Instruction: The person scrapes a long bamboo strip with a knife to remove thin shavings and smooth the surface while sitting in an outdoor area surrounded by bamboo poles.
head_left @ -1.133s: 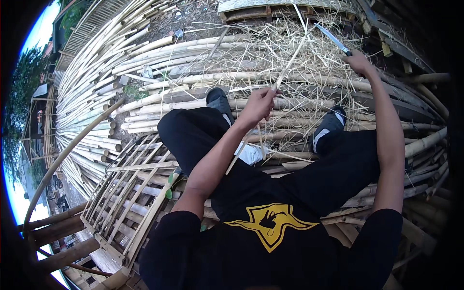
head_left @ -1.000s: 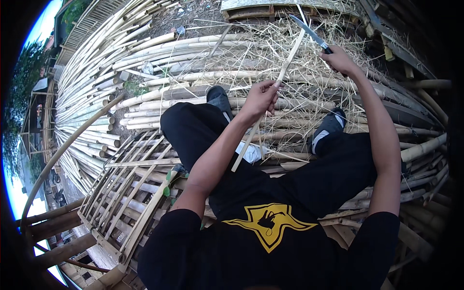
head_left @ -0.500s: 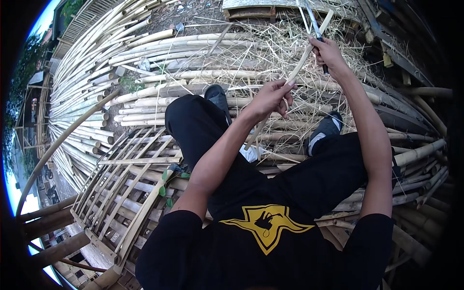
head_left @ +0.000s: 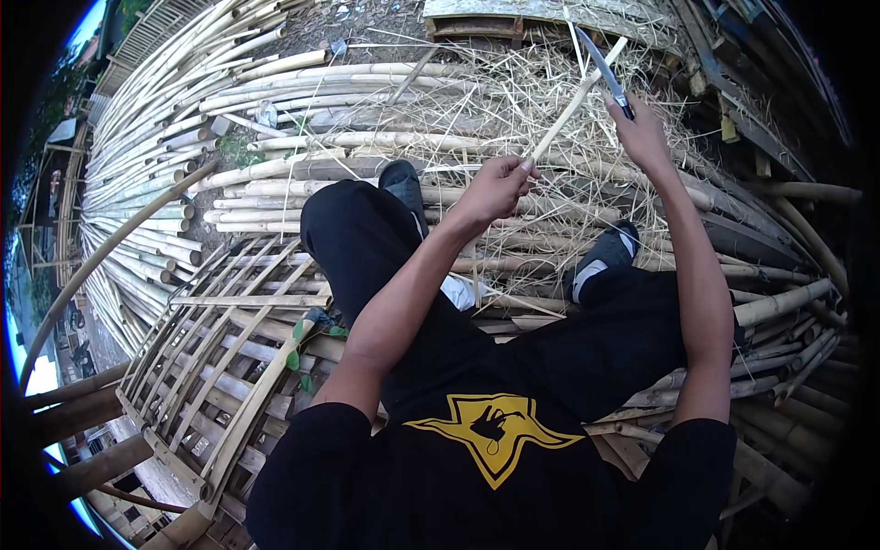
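My left hand [head_left: 495, 191] is closed on the near end of a pale, flat bamboo strip [head_left: 561, 119], which slants up and away to the right. In my right hand [head_left: 640, 137] is a knife [head_left: 600, 66] with a long narrow blade and a dark handle, pointing away from me. The blade crosses over the far part of the strip; whether it touches is too small to tell. A thin sliver [head_left: 575, 41] stands out near the blade's tip. Below both hands lies a litter of bamboo shavings [head_left: 550, 82].
Bamboo poles [head_left: 367, 90] lie in rows beneath and ahead, with more stacked at the far left. A woven bamboo lattice [head_left: 211, 367] leans at my left. A wooden pallet [head_left: 550, 11] lies at the far side, and dark timber [head_left: 752, 110] borders the right.
My left hand has come slightly nearer and left with the strip. My right hand has shifted right and nearer, and the knife has tilted further left.
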The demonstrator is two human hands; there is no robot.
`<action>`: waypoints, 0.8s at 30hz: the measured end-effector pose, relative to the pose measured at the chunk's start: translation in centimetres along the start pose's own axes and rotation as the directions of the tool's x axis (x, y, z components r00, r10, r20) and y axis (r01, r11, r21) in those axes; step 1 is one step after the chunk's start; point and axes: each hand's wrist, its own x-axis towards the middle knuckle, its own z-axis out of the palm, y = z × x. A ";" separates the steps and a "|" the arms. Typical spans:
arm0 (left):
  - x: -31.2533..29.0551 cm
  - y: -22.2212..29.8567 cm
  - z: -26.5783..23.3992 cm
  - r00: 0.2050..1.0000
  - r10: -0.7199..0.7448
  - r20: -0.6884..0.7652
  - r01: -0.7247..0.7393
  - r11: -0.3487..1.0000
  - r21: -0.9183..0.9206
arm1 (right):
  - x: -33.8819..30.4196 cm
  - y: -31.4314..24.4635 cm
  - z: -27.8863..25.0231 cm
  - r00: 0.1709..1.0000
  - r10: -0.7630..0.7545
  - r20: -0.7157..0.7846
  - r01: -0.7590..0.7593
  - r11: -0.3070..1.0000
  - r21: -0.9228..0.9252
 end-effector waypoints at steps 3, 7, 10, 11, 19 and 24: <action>0.5 -0.3 0.0 0.999 0.016 -0.036 -0.020 0.993 -0.120 | -2.8 -1.4 1.5 0.964 -0.178 0.197 0.192 0.980 -0.050; 0.7 -0.5 -0.4 0.999 0.039 -0.024 -0.043 0.983 -0.177 | -5.0 -1.6 3.6 0.898 -0.229 0.377 0.299 0.944 -0.139; 0.6 -0.7 -0.3 0.998 -0.018 -0.058 0.005 0.976 -0.216 | -5.3 -1.5 4.4 0.873 -0.179 0.454 0.284 0.943 -0.173; 0.7 -0.9 -0.1 0.998 -0.019 -0.064 0.005 0.978 -0.209 | -5.2 -1.3 4.4 0.872 -0.177 0.456 0.282 0.944 -0.173; 0.8 -1.7 0.5 0.995 -0.040 -0.094 0.014 0.965 -0.262 | -5.4 0.3 5.8 0.839 -0.320 0.440 0.394 0.915 -0.086; 0.6 -1.7 0.4 0.997 -0.053 -0.054 0.029 0.925 -0.378 | -2.7 2.7 5.3 0.890 -0.233 0.393 0.324 0.929 -0.181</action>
